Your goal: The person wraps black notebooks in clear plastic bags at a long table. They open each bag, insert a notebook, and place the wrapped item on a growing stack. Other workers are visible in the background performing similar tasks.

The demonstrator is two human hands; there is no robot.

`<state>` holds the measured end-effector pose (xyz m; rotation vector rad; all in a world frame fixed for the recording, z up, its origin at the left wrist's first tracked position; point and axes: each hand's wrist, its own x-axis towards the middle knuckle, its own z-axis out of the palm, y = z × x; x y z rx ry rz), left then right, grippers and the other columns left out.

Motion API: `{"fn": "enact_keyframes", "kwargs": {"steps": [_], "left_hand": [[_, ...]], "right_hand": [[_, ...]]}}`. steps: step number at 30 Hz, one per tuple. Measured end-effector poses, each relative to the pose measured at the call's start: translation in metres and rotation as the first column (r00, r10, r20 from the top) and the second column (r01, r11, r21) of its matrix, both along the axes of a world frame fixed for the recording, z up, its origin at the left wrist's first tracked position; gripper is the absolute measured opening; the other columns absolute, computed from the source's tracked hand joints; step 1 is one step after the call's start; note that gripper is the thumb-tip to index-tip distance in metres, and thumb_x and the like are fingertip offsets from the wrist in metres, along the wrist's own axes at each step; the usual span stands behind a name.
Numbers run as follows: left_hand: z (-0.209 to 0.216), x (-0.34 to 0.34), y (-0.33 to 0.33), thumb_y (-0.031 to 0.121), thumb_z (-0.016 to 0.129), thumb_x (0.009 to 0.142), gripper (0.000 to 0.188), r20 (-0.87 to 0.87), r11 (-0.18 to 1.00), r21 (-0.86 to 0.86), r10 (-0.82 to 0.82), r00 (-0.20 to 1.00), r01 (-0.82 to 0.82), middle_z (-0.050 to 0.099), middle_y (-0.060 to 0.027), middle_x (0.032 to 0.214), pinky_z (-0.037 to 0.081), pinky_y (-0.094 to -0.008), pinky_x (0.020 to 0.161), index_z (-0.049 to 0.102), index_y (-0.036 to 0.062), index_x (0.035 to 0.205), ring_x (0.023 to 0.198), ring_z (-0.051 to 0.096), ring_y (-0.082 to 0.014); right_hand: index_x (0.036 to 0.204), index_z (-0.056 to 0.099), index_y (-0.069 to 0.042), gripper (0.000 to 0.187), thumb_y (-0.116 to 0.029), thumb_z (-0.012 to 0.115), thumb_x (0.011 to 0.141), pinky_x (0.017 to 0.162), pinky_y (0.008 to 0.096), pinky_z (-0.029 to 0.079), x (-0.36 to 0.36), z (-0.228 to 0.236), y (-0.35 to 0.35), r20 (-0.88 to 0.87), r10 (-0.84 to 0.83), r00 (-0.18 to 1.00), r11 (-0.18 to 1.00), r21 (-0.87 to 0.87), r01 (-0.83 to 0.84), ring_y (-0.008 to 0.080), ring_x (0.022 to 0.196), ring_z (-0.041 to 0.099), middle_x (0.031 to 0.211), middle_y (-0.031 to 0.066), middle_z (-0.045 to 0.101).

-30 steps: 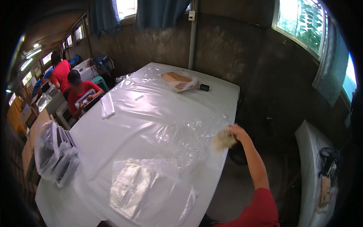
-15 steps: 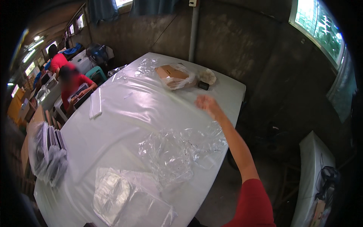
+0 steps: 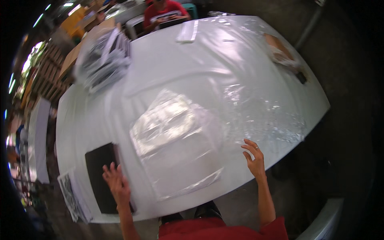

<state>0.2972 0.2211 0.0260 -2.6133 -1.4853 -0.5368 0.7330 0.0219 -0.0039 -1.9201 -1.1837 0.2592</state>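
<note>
At the lower left of the table, my left hand (image 3: pixel 116 182) lies over a flat black rectangular thing (image 3: pixel 98 170), fingers spread and closed on nothing. Whether it presses on the black surface or hovers just above is hard to tell. My right hand (image 3: pixel 255 159) is held by the near right edge, its thumb and fingers apart and bare except for a ring. Between the hands is a stack of clear plastic bags (image 3: pixel 176 160), flat and shiny. Loose crumpled clear plastic (image 3: pixel 260 116) spreads beyond my right hand.
A plastic-wrapped packet (image 3: pixel 74 196) sits at the left edge. Farther back stand bagged flat items (image 3: pixel 106 60) beside cardboard. A white strip (image 3: pixel 187 31) lies near the far edge, where a person in red (image 3: pixel 164 14) sits. A brown package (image 3: pixel 279 47) and small black object (image 3: pixel 301 77) are at right.
The view has swung left and down. My right hand has come back from the far right part of the table toward me. My left hand and the black thing are now in sight.
</note>
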Motion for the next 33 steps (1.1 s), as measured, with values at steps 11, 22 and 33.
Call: {"fn": "enact_keyframes", "kwargs": {"steps": [11, 22, 33], "left_hand": [[-0.036, -0.175, 0.027, 0.021, 0.052, 0.09, 0.059, 0.094, 0.924, -0.114, 0.377, 0.921, -0.366, 0.026, -0.0158, 0.146, 0.015, -0.0486, 0.109, 0.027, 0.0072, 0.142, 0.137, 0.018, -0.0343], [-0.128, -0.368, 0.094, 0.03, 0.04, 0.096, 0.059, 0.635, 0.684, -0.704, 0.488, 0.598, 0.19, 0.027, -0.0133, 0.146, 0.017, -0.0303, 0.11, 0.021, -0.0044, 0.14, 0.135, 0.024, -0.0213], [-0.142, -0.35, 0.046, 0.024, 0.052, 0.089, 0.067, 0.834, 0.703, -0.525, 0.315, 0.453, 0.48, 0.03, -0.0101, 0.144, 0.021, -0.031, 0.107, 0.019, -0.0007, 0.142, 0.132, 0.028, -0.0197]], "right_hand": [[0.105, 0.059, -0.004, 0.03, 0.003, 0.064, 0.076, 0.086, 0.0371, 0.047, -0.257, -0.049, 0.084, -0.219, 0.409, 0.886, 0.911, 0.054, -0.408, 0.032, 0.105, 0.054, 0.124, 0.014, 0.052], [0.129, 0.033, 0.012, 0.058, -0.028, 0.052, 0.092, 0.102, 0.0356, 0.033, -0.485, -0.125, 0.172, -0.639, 0.391, 0.662, 0.916, 0.205, -0.344, 0.034, 0.122, 0.043, 0.126, 0.0269, 0.047], [0.094, 0.054, 0.008, 0.066, -0.057, 0.055, 0.083, 0.061, 0.0323, 0.049, -0.476, -0.094, 0.204, -0.91, 0.058, 0.411, 0.933, -0.098, -0.347, 0.0154, 0.07, 0.054, 0.086, 0.0121, 0.057]]}}
